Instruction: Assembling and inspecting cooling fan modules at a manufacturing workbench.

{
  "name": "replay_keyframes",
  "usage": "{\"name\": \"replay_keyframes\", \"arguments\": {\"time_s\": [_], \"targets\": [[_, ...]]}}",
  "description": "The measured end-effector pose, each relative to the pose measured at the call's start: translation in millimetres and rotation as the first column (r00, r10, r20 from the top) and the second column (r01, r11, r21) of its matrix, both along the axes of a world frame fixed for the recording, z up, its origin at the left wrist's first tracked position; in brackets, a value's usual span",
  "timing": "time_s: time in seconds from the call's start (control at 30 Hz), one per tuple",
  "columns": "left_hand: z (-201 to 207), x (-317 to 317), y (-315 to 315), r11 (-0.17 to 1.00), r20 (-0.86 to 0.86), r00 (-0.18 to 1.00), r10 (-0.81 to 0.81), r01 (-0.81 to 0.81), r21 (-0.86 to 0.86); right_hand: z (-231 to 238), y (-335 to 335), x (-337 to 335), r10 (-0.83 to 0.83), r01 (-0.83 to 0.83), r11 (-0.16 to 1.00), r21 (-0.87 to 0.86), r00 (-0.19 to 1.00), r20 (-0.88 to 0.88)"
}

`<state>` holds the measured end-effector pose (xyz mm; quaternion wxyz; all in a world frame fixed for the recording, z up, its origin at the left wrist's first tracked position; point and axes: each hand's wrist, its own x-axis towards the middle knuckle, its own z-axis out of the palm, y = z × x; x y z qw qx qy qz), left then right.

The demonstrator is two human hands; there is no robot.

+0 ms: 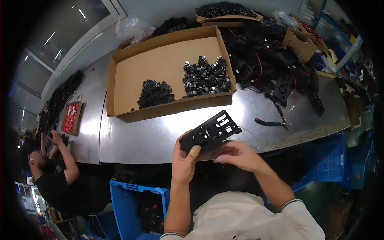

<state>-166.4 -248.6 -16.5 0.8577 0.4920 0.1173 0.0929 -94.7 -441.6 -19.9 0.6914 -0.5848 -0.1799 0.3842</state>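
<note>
My left hand (pixel 184 162) is closed round the near left end of a black plastic panel (pixel 210 131). The panel is tilted above the table's front edge; it has round openings and several smaller rectangular cutouts at its far right end. A yellowish cover wraps the left thumb, which presses on the panel's face. My right hand (pixel 239 155) is just below the panel's right side, its fingers curled in toward the underside. What those fingertips hold, if anything, is hidden. A thin wire loops from the panel's right end down past the right hand.
A shallow cardboard box (pixel 160 44) holds two piles of small black parts (pixel 206 78). Pliers (pixel 272 123) lie on the metal table (pixel 320 112), near heaped black panels with red wires (pixel 276 60). A blue crate (pixel 138 188) stands below; a co-worker (pixel 60 172) works at left.
</note>
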Motion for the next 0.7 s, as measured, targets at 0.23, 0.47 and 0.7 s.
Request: {"name": "replay_keyframes", "arguments": {"time_s": [0.23, 0.47, 0.7], "targets": [[-5.4, -8.6, 7.6, 0.996, -0.174, 0.983, -0.055, 0.043, -0.072, 9.8, -31.3, 14.2, -0.430, 0.420, 0.903, 0.091, 0.880, 0.201], [-5.1, -11.0, 7.0, 0.991, -0.220, 0.970, -0.104, 0.081, -0.108, 2.2, -17.4, 14.4, -0.209, 0.209, 0.978, -0.008, 0.975, -0.078], [-10.8, -14.0, 15.5, 0.998, -0.163, 0.984, -0.065, 0.063, -0.021, 5.8, -16.9, 6.3, -0.193, 0.188, 0.981, -0.054, 0.977, -0.091]]}}
